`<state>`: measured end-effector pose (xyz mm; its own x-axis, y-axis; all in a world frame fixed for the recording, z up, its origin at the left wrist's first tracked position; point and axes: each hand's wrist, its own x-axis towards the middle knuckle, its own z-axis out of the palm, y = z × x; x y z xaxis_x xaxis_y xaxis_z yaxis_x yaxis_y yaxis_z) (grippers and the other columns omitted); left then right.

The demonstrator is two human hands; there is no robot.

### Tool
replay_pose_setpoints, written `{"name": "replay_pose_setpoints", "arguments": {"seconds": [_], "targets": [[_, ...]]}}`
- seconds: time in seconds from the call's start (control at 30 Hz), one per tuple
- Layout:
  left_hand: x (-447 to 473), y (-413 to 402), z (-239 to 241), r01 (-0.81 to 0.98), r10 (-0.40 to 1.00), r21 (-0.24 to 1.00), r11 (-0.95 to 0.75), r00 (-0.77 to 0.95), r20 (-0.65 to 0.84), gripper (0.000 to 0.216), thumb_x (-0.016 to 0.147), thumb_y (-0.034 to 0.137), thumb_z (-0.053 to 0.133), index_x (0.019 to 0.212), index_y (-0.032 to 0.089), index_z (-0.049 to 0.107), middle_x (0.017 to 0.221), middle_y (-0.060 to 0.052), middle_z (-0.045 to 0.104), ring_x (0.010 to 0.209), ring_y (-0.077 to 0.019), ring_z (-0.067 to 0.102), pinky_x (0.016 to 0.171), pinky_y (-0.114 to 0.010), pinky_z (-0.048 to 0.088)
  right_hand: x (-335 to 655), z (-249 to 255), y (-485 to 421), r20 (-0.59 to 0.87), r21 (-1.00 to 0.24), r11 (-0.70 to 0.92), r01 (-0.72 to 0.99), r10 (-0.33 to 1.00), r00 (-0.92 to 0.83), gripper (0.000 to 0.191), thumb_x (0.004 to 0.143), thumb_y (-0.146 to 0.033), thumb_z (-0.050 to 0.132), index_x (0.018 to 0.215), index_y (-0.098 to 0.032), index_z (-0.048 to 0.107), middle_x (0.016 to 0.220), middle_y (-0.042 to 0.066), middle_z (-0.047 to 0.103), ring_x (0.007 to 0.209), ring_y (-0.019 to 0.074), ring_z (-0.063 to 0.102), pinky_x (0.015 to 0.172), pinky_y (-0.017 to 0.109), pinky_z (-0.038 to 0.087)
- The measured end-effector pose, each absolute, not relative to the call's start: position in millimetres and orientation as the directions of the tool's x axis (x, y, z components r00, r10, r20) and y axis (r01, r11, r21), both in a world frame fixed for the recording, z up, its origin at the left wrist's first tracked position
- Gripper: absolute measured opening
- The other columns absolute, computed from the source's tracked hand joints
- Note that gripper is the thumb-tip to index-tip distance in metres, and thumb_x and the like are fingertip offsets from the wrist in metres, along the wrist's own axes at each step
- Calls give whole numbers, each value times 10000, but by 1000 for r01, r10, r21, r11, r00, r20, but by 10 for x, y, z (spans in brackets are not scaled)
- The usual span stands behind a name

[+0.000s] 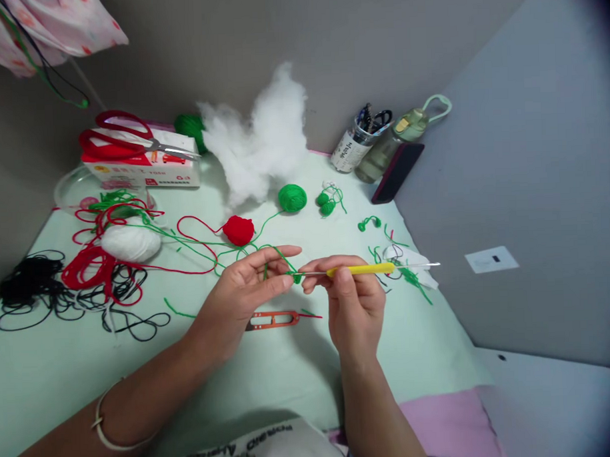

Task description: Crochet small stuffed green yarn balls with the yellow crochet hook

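Observation:
My right hand [355, 307] grips a crochet hook [361, 270] by its yellow handle, the metal shaft pointing left. At the hook's left tip is a small green crochet piece [297, 278], pinched between the thumb and fingers of my left hand [247, 284]. Green yarn [280, 254] runs over my left fingers and back toward a green yarn ball [292, 198]. Below my hands lies a pair of orange thread snips [274, 319], partly covered by my left hand. A red yarn ball [238, 231] rests just beyond my left hand.
White stuffing [262, 137] stands at the back. Large red-handled scissors [132, 138] lie on a box [158, 173]. Black yarn [27, 281] and a white yarn ball [130, 241] sit at left. A pen cup [351, 147], bottle [382, 149] and phone [398, 172] stand back right.

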<state>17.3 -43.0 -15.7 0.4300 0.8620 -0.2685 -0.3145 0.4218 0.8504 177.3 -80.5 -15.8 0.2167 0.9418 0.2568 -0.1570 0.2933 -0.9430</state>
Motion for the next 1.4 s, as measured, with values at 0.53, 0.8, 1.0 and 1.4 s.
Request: {"name": "replay_pose_setpoints", "arguments": {"seconds": [0.53,0.8,1.0,1.4], "targets": [[223,-541,-94,-42,989,994,97,117,-92,386,826,169,758,1180,322,741,827,48,597,689,-87,466,741,-216,429,1740,-194,-873,695,-640,598,482,718,33,330,971,-48,475,1179,-229,655,978,70,744,884,203,722,708,376,617],[250,-487,-101,-357,812,758,546,449,-373,462,855,299,766,1304,257,665,660,73,472,524,-51,309,522,-181,315,1704,-280,-918,728,-411,525,746,681,-79,410,925,-44,594,1246,-276,700,1103,84,715,1003,212,698,785,336,604],[194,-406,-62,-465,816,682,564,440,-375,356,856,218,766,1209,192,728,566,111,314,496,-39,165,508,-160,278,1733,-176,-839,482,-876,459,147,822,303,251,1009,-151,519,1034,-246,750,896,33,703,704,140,654,642,317,545],[212,-469,-142,-283,851,846,451,422,-313,366,868,359,761,1226,297,716,962,-3,605,717,-98,470,622,-220,366,1718,-188,-790,285,-951,306,-55,929,236,177,1002,-274,576,1005,-228,747,964,50,760,733,142,672,695,322,559]]}}
